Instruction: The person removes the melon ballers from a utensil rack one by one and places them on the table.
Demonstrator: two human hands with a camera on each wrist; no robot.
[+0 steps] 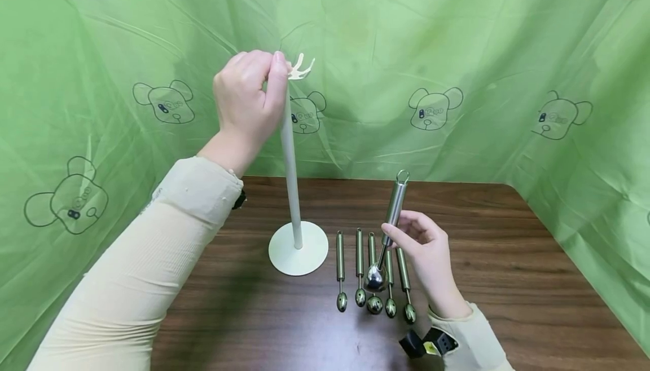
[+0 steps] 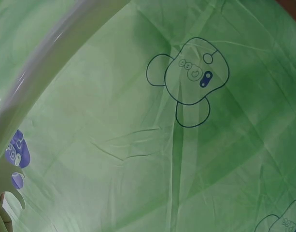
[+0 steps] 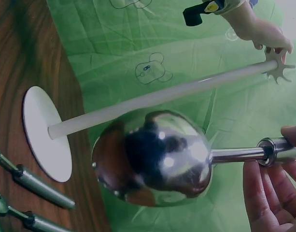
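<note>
My left hand (image 1: 249, 92) grips the hooked top (image 1: 299, 73) of a white stand (image 1: 291, 173), its fingers curled at the hooks. The right wrist view shows the hooks (image 3: 277, 72) spreading like a star, partly hidden by that hand. Lower right, my right hand (image 1: 429, 258) pinches the handle of a shiny metal scoop (image 1: 395, 204) between thumb and fingers. The scoop tilts with its hanging ring up and its round bowl (image 3: 152, 157) down, raised over the table. Beneath it lie several similar metal scoops (image 1: 340, 255) in a row.
The stand's round white base (image 1: 281, 255) rests on the dark wooden table (image 1: 482, 235), left of the row of scoops. Green cloth (image 1: 365, 32) with printed bear heads encloses the table at the back and sides.
</note>
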